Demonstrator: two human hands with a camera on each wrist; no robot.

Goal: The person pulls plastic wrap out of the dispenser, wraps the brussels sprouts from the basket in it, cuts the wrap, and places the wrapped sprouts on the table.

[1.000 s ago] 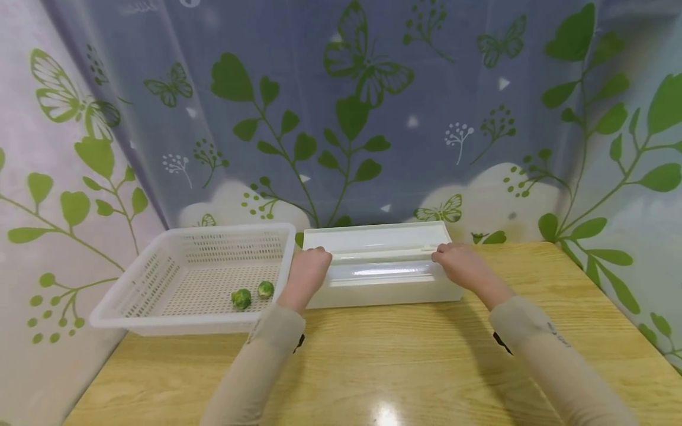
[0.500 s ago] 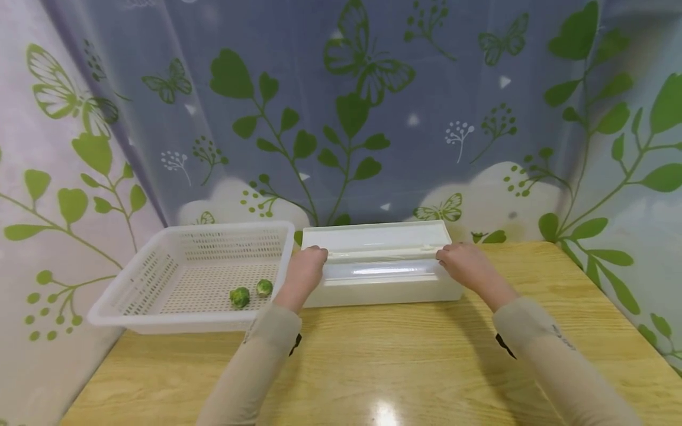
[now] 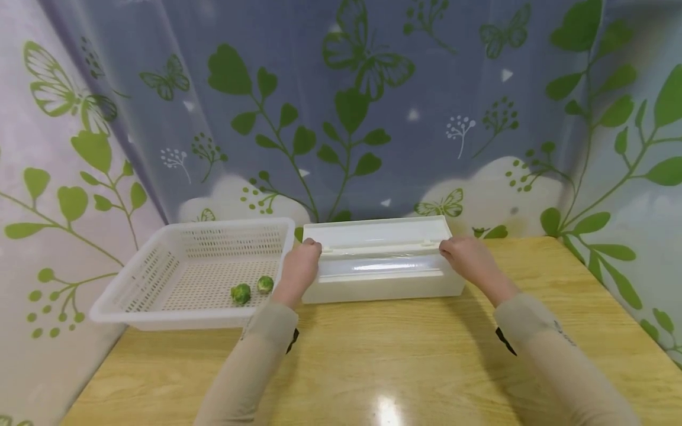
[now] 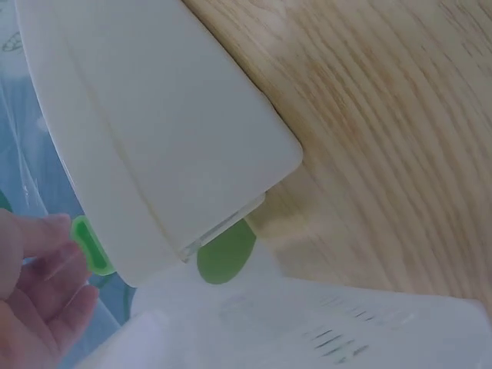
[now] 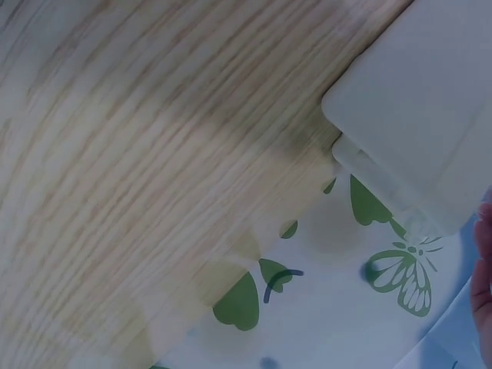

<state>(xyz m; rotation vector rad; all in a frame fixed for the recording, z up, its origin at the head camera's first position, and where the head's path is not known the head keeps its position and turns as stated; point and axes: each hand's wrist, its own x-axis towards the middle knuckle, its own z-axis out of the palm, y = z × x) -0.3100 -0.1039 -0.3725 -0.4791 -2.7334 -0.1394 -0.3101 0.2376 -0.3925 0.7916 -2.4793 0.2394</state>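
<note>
A long white cling film dispenser [image 3: 383,290] lies on the table, its lid [image 3: 373,228] raised at the back. Inside, the shiny roll of cling film [image 3: 380,266] runs along its length. My left hand [image 3: 301,266] pinches the film at the left end, with thumb and curled fingers together. At the opposite end my right hand [image 3: 471,263] pinches it too. In the left wrist view, a small bright green piece [image 4: 94,247] at the dispenser's edge sits beside the left thumb. Only a sliver of the right hand's fingers [image 5: 484,269] shows in the right wrist view.
A white slotted plastic basket [image 3: 160,322] stands left of the dispenser, close to my left forearm. Two Brussels sprouts [image 3: 241,293] lie in it. Behind the wooden table [image 3: 362,361] hangs a leaf-and-butterfly patterned curtain [image 3: 399,142].
Both hands have slid slightly outward along the dispenser, the left hand to the left and the right hand to the right. Basket and sprouts have stayed put.
</note>
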